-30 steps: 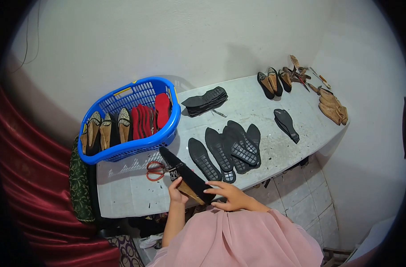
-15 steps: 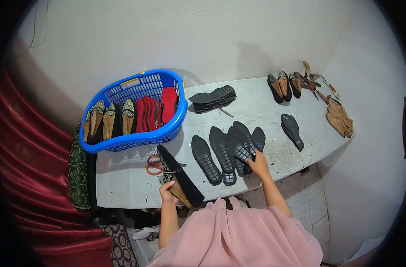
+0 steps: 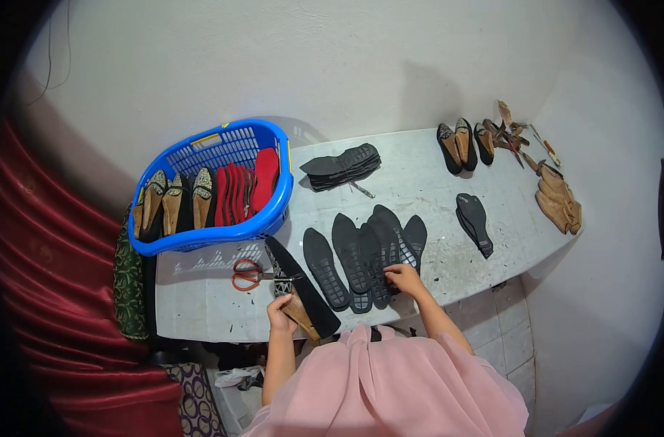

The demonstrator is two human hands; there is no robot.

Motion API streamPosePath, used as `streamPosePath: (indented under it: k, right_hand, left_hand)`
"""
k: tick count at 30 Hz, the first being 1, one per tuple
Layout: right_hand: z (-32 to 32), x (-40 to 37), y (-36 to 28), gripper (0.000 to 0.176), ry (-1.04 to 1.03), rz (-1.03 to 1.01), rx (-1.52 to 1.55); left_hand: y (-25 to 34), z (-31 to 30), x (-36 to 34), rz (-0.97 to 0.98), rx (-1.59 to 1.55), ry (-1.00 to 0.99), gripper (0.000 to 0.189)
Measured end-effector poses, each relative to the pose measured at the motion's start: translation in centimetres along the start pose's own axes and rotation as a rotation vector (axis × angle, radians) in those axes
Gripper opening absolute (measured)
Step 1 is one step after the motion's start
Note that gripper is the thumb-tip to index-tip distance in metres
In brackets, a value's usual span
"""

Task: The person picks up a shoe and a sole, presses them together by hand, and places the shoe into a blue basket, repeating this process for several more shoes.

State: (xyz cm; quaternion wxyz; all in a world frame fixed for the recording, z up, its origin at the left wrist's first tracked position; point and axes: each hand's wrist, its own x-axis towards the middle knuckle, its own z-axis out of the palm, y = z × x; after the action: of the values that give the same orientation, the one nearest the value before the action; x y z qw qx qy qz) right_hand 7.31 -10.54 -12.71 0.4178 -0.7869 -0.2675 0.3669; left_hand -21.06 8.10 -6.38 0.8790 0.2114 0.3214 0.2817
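Observation:
My left hand (image 3: 279, 317) is closed around a black shoe (image 3: 311, 295) with a patterned black-and-white upper and a wooden last inside. The shoe is tilted over the table's front edge, its black underside turned to the right. My right hand (image 3: 405, 279) is at the right edge of a black sole (image 3: 372, 266) in an overlapping group, its fingers pinched together on that edge. More black soles with grid-patterned treads lie around it, such as the leftmost sole (image 3: 324, 266). Red-handled scissors (image 3: 246, 275) lie left of the shoe, their blades partly behind it.
A blue basket (image 3: 201, 239) holds patterned shoes and red shoe-shaped pieces. A stack of black soles (image 3: 340, 167) lies behind the group. Two soles (image 3: 474, 222) rest at right. Farther back are shoes (image 3: 456, 146), hand tools (image 3: 508, 137) and brown gloves (image 3: 558, 200).
My right hand has moved slightly left and down, and the sole it had tilted now lies flatter among the others. My left hand still holds the shoe, shifted slightly right.

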Motion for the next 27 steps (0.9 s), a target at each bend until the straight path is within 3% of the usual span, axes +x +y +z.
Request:
streamPosePath:
  k: [1,5,9,12,13,16,22,27]
  right_hand:
    - [-0.2,0.1,0.1,0.027,0.070,-0.082,-0.143]
    - [-0.7,-0.7,-2.5,0.032,0.158,-0.077,-0.319]
    - [1.0,3.0,0.3,0.039,0.325,0.028,-0.206]
    - [1.0,5.0,0.7,0.034,0.246,0.132,0.076]
    - [0.8,5.4,0.6,0.029,0.132,0.125,0.163]
    - [0.8,5.6,-0.2,0.022,0.145,0.051,-0.118]
    - [-2.0,5.2,1.2,0.019,0.391,-0.175,-0.025]
    - [-6.6,2.4,-0.3,0.019,0.342,-0.216,0.349]
  left_hand:
    - [-0.3,0.4,-0.2,0.002,0.005,0.003,0.033]
    - [-1.3,1.1,-0.5,0.008,0.026,-0.015,0.033]
    - [-2.2,0.9,-1.0,0.032,0.049,0.034,0.032]
    - [-2.6,1.1,-1.5,0.064,0.049,0.092,0.030]
    - [-2.5,1.6,-1.9,0.069,0.039,0.094,0.030]
    - [-2.3,2.1,-2.7,0.073,0.034,0.089,0.030]
    - [-1.9,0.7,-3.1,0.084,0.013,0.141,0.029]
    - [-2.1,-0.3,-1.6,0.109,0.023,0.159,0.028]
